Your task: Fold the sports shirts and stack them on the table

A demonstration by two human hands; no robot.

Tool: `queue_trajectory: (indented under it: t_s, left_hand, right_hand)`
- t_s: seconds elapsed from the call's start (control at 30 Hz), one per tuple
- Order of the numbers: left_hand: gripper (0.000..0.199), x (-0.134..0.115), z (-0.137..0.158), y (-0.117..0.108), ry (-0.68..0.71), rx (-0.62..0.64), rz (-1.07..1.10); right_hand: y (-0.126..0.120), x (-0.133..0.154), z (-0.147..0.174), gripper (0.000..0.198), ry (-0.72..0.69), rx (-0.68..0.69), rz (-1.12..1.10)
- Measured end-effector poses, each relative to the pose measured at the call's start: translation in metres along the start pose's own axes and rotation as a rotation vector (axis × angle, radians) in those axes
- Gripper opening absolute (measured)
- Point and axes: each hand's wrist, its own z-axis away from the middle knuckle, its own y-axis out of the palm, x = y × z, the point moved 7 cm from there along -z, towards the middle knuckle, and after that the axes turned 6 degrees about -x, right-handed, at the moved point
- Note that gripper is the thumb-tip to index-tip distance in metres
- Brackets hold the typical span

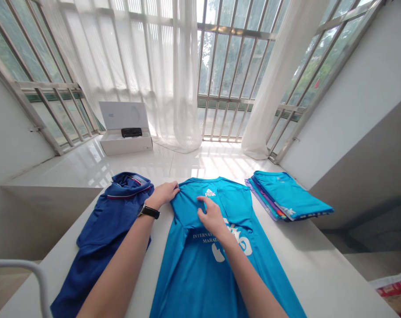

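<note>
A bright blue T-shirt (200,269) with white lettering and a small white logo lies spread on the white table, its sleeves folded in over the body. My left hand (165,194), with a dark watch on the wrist, is closed on the shirt's upper left shoulder edge. Over the chest, my right hand (213,216) hangs with thumb and forefinger apart and nothing between them; its other fingers are partly hidden. To the left lies a navy polo shirt (110,225) with a striped collar, partly covered by my left forearm.
A stack of folded shirts (286,194) sits at the table's right side. On the windowsill (174,163) stands an open white box (127,145) with a black device (131,132) in it. A white curved tube (28,265) rises at lower left. Sheer curtains (183,88) hang before barred windows.
</note>
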Motion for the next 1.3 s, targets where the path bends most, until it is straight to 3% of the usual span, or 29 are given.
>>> queue_trajectory:
  t_s: [0.13,0.33,0.5,0.6,0.73,0.83,0.93,1.13,1.3]
  left_hand:
    - [0.023,-0.004,0.002,0.002,0.01,0.008,-0.011]
    - [0.023,-0.011,0.002,-0.012,0.009,-0.088,-0.019]
    - [0.019,-0.016,0.004,-0.011,0.042,-0.128,-0.128]
    - [0.024,-0.008,0.006,-0.011,-0.039,-0.172,-0.155]
    - [0.035,0.004,0.009,-0.006,-0.175,-0.108,-0.162]
    - [0.031,0.007,0.01,-0.005,-0.226,-0.085,-0.161]
    - [0.03,0.008,0.009,-0.006,-0.258,-0.093,-0.131]
    - [0.025,0.01,0.006,-0.012,-0.278,-0.263,-0.015]
    - [0.035,0.019,-0.004,0.002,-0.237,-0.185,0.19]
  right_hand:
    - [0.003,-0.014,-0.002,0.036,0.029,0.076,0.064]
    - [-0.009,-0.008,-0.006,0.043,-0.018,-0.02,0.034]
    - [-0.006,-0.019,-0.002,0.039,0.0,0.051,0.236]
    - [-0.004,-0.022,0.002,0.032,0.042,0.126,0.349]
    - [-0.008,-0.016,0.003,0.029,0.138,0.176,0.448]
    - [-0.011,-0.013,0.003,0.03,0.183,0.185,0.475]
    - [-0.012,-0.013,0.001,0.031,0.181,0.16,0.465]
    - [-0.01,-0.019,-0.001,0.034,0.156,0.123,0.403]
    - [-0.008,-0.02,0.0,0.036,0.134,0.148,0.422]
